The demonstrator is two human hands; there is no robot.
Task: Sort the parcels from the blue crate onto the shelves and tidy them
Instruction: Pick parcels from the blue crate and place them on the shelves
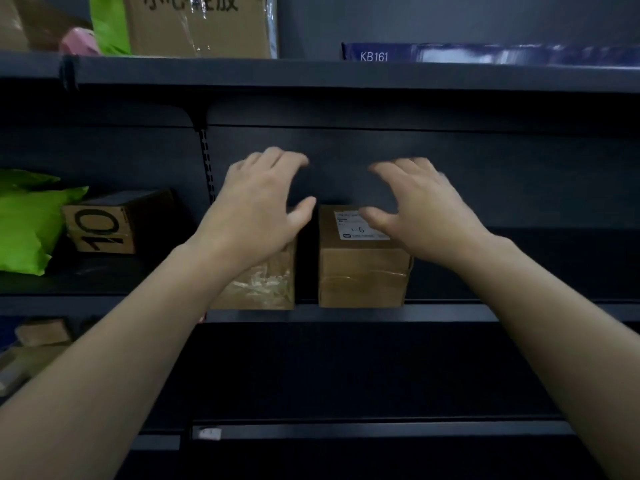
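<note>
Dark metal shelving fills the wall, and on the middle shelf (450, 311) two brown boxes sit side by side at the near edge, with a narrow gap between them. The left hand (256, 209) is spread over the left box (263, 282), the right hand (426, 209) over the labelled right box (360, 271). Both are released, fingers loosely splayed, gripping nothing. Whether the palms touch the lids, I can't tell. Off left, a green bag (27, 220) lies beside a box marked 10 (100, 230).
</note>
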